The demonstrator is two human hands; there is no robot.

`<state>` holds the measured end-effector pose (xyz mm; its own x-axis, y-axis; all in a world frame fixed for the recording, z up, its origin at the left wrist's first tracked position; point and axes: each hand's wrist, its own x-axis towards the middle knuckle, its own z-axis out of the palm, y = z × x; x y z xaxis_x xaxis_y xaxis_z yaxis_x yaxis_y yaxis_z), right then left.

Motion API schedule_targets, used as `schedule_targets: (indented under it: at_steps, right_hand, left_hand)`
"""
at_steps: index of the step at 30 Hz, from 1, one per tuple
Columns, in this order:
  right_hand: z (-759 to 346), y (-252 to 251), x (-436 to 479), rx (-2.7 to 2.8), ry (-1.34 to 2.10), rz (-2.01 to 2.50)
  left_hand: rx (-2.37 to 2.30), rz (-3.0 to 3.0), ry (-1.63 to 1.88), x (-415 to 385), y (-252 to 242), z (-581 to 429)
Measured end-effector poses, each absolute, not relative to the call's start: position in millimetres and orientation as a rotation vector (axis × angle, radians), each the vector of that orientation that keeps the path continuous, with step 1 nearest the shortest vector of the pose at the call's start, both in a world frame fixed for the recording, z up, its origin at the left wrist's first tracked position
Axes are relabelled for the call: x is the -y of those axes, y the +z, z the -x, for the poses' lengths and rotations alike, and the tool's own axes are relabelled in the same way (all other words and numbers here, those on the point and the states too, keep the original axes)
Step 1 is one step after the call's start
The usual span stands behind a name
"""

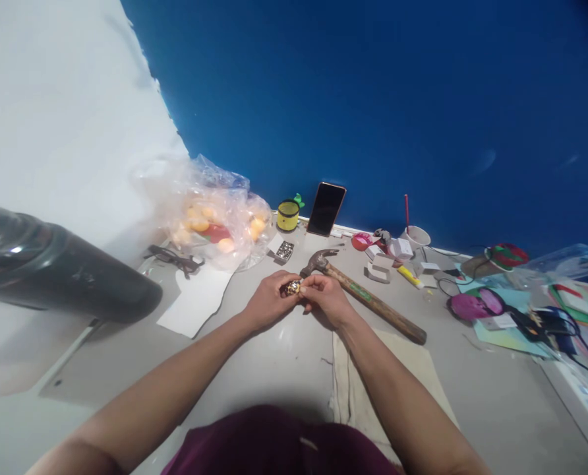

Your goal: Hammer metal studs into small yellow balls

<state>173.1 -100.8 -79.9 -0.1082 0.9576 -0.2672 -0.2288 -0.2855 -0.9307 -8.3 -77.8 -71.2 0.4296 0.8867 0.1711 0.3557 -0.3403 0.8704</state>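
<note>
A small round ornament [293, 287], dark and gold with shiny spots, is held between my two hands above the table. My left hand [273, 298] is closed around its left side. The fingers of my right hand [325, 298] pinch its right side, hiding part of it. Just beyond my right hand lies a claw hammer [368, 297], its metal head near my fingertips and its wooden handle running down to the right. A small open box of shiny pieces [285, 251] stands behind my left hand.
A phone [326, 209] leans on the blue wall beside a yellow mesh cup [288, 216]. Plastic bags [209, 218], glasses [175, 259] and white paper [198, 300] lie left. A dark bottle [66, 264] juts in. Beige cloth [393, 376] lies under my right arm; clutter fills the right.
</note>
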Motion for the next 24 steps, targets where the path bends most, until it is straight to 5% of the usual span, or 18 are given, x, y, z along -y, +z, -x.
schedule_targets:
  at_steps: [24]
  right_hand:
    - [-172.6,-78.6,101.9,0.961,1.566,1.190]
  left_hand:
    - [-1.059,-1.925,0.860,77.1,-72.2,8.0]
